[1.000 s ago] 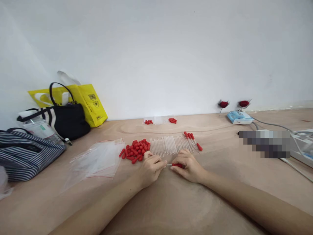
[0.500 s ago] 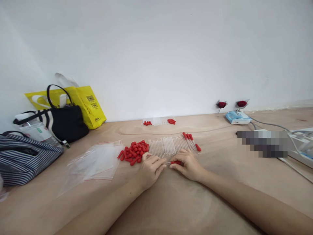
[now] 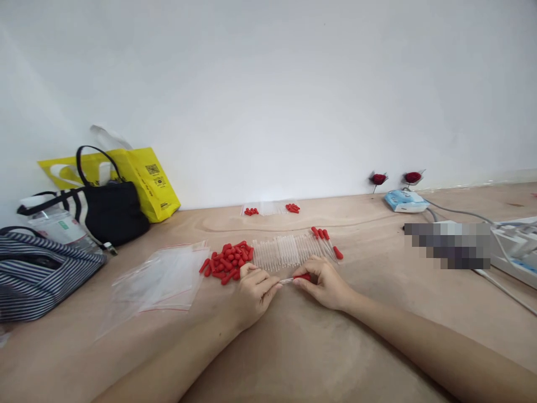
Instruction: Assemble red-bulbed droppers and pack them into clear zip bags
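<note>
Between thumb and fingers, my left hand (image 3: 257, 294) pinches a clear glass dropper tube (image 3: 287, 281). My right hand (image 3: 322, 282) is closed on a red rubber bulb (image 3: 301, 276), which meets the tube's right end; how far the tube sits inside it is hidden by my fingers. A row of clear dropper tubes (image 3: 277, 253) lies just beyond both hands. At the row's right end, several tubes carry red bulbs (image 3: 321, 233). A pile of loose red bulbs (image 3: 229, 260) lies beside my left hand.
Clear zip bags (image 3: 163, 282) lie flat at left. Farther left stand a yellow bag (image 3: 157, 184), a black bag (image 3: 113, 210) and a striped pouch (image 3: 46, 274). A packed bag with red bulbs (image 3: 268, 208) lies by the wall. At right are a blue tissue pack (image 3: 406, 201) and cables.
My left hand has shifted slightly left along the tube, so more of the glass shows between my hands. My right hand stays on the red bulb. The view has shifted a little.
</note>
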A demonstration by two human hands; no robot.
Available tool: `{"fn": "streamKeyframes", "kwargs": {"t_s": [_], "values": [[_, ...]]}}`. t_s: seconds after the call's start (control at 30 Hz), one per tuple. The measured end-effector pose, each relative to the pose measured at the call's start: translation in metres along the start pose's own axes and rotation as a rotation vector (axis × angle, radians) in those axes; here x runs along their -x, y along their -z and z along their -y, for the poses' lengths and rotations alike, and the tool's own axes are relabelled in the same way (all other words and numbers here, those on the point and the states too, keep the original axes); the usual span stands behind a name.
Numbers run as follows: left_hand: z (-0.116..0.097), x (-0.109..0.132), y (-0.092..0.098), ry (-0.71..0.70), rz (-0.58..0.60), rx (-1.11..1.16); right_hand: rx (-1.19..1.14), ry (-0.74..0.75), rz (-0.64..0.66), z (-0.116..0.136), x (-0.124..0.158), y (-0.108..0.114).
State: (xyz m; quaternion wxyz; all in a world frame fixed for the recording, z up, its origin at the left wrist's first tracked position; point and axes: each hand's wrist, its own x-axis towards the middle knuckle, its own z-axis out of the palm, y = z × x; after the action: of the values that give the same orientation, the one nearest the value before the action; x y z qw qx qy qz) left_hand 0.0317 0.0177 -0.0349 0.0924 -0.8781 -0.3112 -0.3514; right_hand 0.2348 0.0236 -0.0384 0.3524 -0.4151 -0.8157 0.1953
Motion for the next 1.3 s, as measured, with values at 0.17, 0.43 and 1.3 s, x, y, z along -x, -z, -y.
{"fn": "streamKeyframes", "kwargs": {"t_s": [0.17,0.43,1.3], "values": [[-0.003,0.0,0.0,-0.004,-0.007,0.011,0.022,0.02,0.019,0.003,0.001,-0.001],[-0.003,0.002,-0.001,-0.006,-0.022,0.015,0.039,0.081,0.044,0.001,0.001,-0.002],[-0.002,-0.002,0.008,0.363,0.118,0.114,-0.129,-0.612,-0.266,-0.09,-0.046,0.101]]}}
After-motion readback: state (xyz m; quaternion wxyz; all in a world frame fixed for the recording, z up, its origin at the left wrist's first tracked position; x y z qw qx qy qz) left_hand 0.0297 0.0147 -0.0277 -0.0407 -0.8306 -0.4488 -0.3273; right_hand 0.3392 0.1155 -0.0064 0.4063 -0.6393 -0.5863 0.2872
